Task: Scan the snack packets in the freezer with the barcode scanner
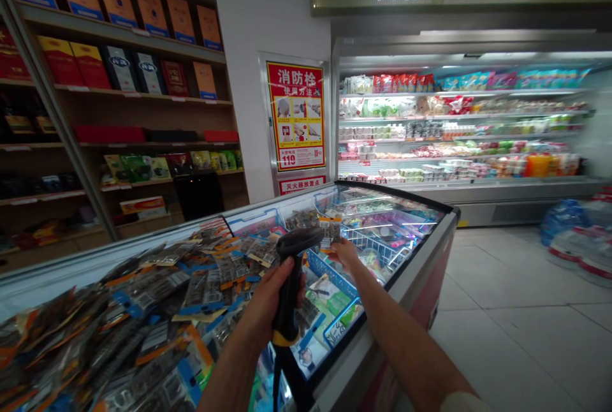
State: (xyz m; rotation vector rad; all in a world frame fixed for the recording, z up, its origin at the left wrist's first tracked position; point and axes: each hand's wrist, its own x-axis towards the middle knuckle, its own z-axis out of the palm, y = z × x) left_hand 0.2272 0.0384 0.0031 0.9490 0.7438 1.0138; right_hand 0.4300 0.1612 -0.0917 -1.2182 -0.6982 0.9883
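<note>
My left hand [268,300] is wrapped round the handle of a black barcode scanner [287,291] with a yellow band near its base. The scanner's head points away from me, toward a small food packet [329,233] with an orange top edge. That packet is pinched upright in my right hand [345,256], just beyond the scanner; part of the fingers is hidden behind it. Both hands are above the chest freezer [442,227]. Left of them, a big heap of similar packets [157,284] with orange and blue edges spreads over the freezer top.
Blue wire baskets [335,275] with packaged goods stand inside the freezer. A lit refrigerated display [459,189] lines the back right, and shelves of boxed goods [138,32] the left. Wrapped water bottles [581,249] sit on the tiled floor [507,329] at right.
</note>
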